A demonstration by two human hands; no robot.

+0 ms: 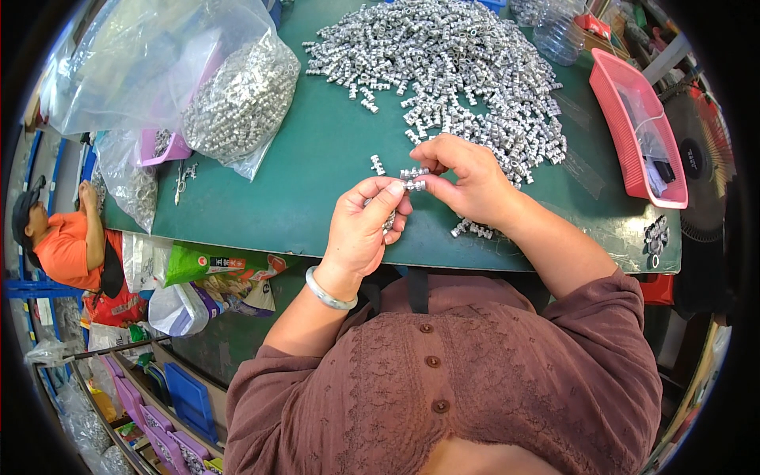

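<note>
My left hand [360, 226], with a pale bangle [328, 293] on its wrist, is closed on small silvery ridged metal fittings. One ridged fitting [413, 186] sticks out past its thumb tip, and more show between its curled fingers. My right hand [475, 178] pinches another silvery fitting [413, 172] between thumb and fingers, close against the one at the left thumb. A single loose fitting [378, 165] lies on the green table [317, 198] just beyond my left hand. Several more fittings [473, 229] rest beneath my right wrist.
A big heap of fittings [475, 71] covers the table's far side. At left stand a clear bag of fittings [249, 103] and a purple scoop [170, 150]. A pink basket [613, 103] and a black fan [697, 158] are at right. Another person in orange [71, 249] sits far left.
</note>
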